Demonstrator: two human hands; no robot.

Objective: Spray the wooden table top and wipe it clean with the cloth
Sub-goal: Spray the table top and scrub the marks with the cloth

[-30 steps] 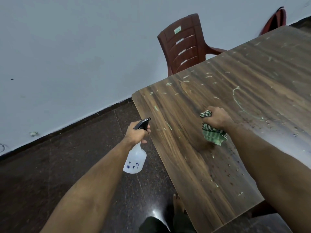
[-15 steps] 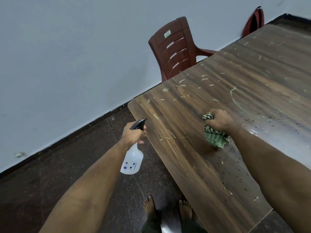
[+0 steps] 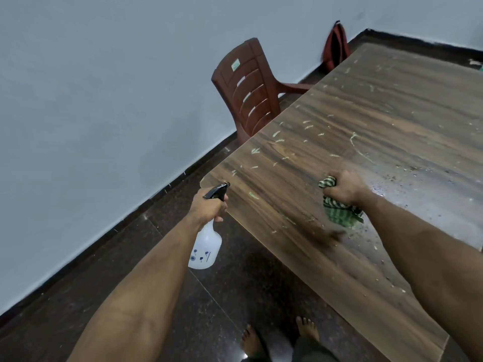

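Observation:
The wooden table top (image 3: pixel 366 118) fills the right side, marked with pale green streaks and dark crumbs, and wet near my right arm. My left hand (image 3: pixel 207 205) grips a white spray bottle (image 3: pixel 205 248) by its black trigger head, held off the table's left edge above the floor. My right hand (image 3: pixel 342 189) holds a bunched green striped cloth (image 3: pixel 339 215) and presses it on the table top.
A brown plastic chair (image 3: pixel 248 92) stands at the table's far left side by the white wall. A red backpack (image 3: pixel 334 50) leans at the far corner. Dark tiled floor (image 3: pixel 156 257) lies to the left, and my bare feet (image 3: pixel 277 335) stand at the near edge.
My view has tilted and drawn back, showing more of the table and my feet. My right hand with the cloth has shifted slightly across the top. The bottle stays beside the edge.

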